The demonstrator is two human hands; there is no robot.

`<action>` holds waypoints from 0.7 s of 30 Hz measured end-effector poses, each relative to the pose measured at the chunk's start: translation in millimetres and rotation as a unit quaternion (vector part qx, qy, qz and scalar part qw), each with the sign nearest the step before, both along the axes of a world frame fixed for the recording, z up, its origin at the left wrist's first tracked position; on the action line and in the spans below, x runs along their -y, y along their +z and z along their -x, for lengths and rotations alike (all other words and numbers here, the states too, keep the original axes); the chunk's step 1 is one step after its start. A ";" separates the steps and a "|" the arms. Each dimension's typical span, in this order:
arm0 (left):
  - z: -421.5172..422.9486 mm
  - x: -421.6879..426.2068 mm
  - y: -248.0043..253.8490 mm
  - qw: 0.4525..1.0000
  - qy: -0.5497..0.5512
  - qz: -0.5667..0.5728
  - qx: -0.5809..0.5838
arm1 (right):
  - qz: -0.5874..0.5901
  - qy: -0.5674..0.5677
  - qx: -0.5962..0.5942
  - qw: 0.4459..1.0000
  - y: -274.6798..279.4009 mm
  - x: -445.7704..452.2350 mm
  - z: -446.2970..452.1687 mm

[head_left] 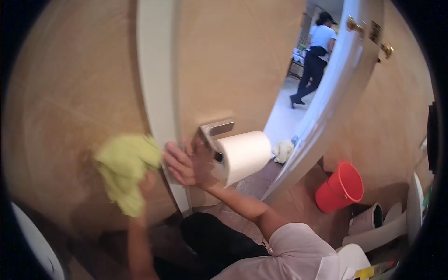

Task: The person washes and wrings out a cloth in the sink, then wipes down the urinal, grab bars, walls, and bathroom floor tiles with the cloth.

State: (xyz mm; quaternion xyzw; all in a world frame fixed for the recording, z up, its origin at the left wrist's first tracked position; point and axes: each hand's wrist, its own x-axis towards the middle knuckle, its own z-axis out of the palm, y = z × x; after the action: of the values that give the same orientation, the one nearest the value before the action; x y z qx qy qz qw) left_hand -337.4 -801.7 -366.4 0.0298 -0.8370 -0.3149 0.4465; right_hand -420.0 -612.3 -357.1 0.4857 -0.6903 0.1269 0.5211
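Observation:
A crumpled yellow-green cloth [126, 163] is in my left hand [147, 182], up against the beige wall [74, 112] left of the white trim [158, 84]. The cloth hides most of that hand's fingers. My right hand [182, 163] is open, its fingers stretched out at the edge of the trim, and I see no object in it. Just right of it, a paper roll [247, 154] hangs on a metal holder [217, 128].
A door [326, 126] with brass handles stands ajar on the right. Through the gap, a person [317, 56] stands in another room. A white cloth [283, 151] lies by the doorway. A red bucket [339, 189] and a white bin [366, 219] are on the floor.

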 end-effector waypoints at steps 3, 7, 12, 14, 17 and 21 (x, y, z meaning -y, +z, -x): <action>-28.7 32.3 -85.0 0.999 0.003 0.024 0.037 | 0.044 0.040 0.011 0.998 -20.2 0.8 8.3; -94.3 101.6 -112.4 0.996 0.089 0.017 0.006 | 0.034 0.064 0.015 0.997 -22.2 -3.5 10.9; -161.8 229.3 -44.8 0.950 0.237 -0.064 -0.192 | 0.020 0.062 -0.026 0.998 1.8 -10.6 -1.2; -176.0 291.4 0.4 0.910 0.229 -0.151 -0.311 | 0.047 0.082 0.010 0.995 -2.4 -9.9 1.8; -179.5 339.3 58.8 0.815 0.196 -0.338 -0.428 | 0.044 0.090 0.007 0.995 -7.8 -9.0 13.3; -145.1 313.9 7.3 0.813 0.366 -0.245 -0.381 | 0.042 0.088 0.009 0.995 -14.6 -1.7 12.3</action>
State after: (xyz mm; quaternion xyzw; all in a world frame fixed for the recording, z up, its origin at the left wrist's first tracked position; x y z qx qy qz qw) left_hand -192.3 -1115.7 -359.1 0.3200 -0.4224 -0.3086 0.7899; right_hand -432.3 -610.6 -371.7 0.5213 -0.6435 0.2055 0.5215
